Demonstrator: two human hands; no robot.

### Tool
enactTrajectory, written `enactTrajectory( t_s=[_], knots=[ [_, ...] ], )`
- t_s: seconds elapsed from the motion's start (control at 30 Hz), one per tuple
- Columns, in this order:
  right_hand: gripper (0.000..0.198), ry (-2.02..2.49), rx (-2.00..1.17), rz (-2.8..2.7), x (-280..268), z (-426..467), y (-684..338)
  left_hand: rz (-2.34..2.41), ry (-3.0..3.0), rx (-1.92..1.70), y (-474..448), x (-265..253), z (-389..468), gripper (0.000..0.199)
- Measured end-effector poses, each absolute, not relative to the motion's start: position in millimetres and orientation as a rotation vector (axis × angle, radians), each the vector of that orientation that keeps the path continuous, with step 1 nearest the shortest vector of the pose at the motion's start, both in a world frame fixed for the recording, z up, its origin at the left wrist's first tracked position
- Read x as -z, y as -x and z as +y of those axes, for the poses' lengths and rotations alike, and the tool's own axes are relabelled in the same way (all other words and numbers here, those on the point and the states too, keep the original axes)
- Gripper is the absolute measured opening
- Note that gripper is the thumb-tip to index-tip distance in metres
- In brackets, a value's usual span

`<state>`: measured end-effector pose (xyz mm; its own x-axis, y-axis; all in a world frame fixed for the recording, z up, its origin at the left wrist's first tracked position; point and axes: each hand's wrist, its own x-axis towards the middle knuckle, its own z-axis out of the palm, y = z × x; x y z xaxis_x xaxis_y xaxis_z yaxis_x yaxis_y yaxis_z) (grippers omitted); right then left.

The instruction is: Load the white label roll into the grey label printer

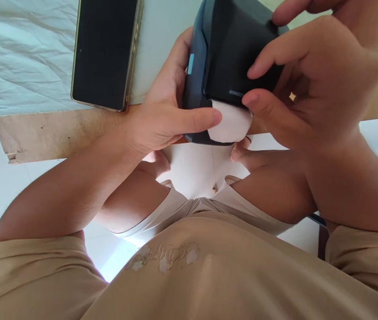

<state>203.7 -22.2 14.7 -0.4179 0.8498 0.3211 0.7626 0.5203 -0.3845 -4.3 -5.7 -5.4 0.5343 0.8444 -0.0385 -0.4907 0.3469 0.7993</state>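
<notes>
Probably to keep it steady, the left hand [167,104] grips the black machine [230,49] at upper middle, thumb on its white paper [233,125]; the right hand [322,84] spreads loose fingers over the top.

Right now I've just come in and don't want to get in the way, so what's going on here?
A person's left hand holds a dark device, its thumb over white paper sticking out of it. The right hand has its thumb and fingertips at the device's top and front edge; whether they press is unclear. A phone, screen dark, lies on the table.
</notes>
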Motion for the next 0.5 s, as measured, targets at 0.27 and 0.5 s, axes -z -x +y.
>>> enactTrajectory(
  t_s=[0.27, 0.5],
  knots=[
    [0.065, 1.362, -0.298, -2.342, -12.5, -23.9, -201.2, 0.448, -0.77, -0.755, 7.1, 10.5, -2.2, 0.032],
    [0.066, 1.401, -0.263, -2.353, -9.1, -25.4, -198.0, 0.481, -0.84, -0.82, 6.2, 2.3, -6.7, 0.025]
  ],
)
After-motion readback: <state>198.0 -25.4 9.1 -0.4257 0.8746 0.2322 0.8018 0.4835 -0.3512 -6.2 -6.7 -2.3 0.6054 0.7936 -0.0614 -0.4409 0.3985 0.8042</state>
